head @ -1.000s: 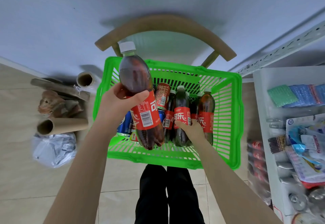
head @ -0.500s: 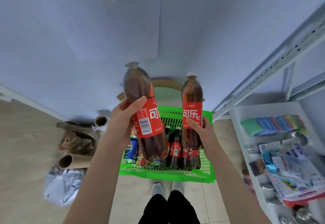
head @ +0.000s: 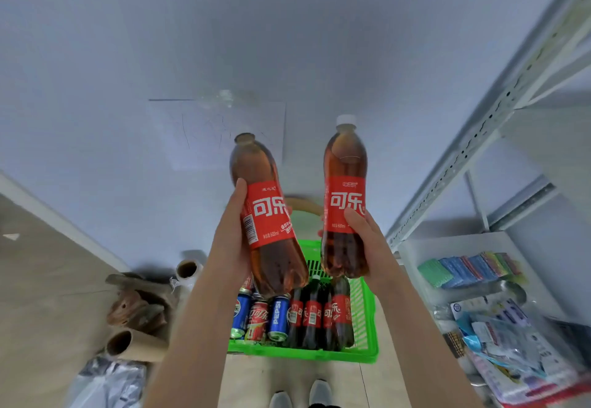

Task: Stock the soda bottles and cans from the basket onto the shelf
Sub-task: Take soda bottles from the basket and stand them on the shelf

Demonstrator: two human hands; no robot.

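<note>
Currently you are gripping one near-upright cola bottle (head: 267, 215) in your left hand (head: 232, 247) and a second bottle (head: 343, 203) in your right hand (head: 369, 247), the hand nearer the shelf (head: 473, 139).

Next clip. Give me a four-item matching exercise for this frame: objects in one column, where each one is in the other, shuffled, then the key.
Things
1. cola bottle with barcode showing
2. cola bottle with white cap
3. blue Pepsi can
4. cardboard tube

Places
A. lying on the floor, left of the basket
B. gripped by the right hand
C. inside the green basket
D. gripped by the left hand

Pairs: 1-D, 2-B, 3-C, 4-A
</note>
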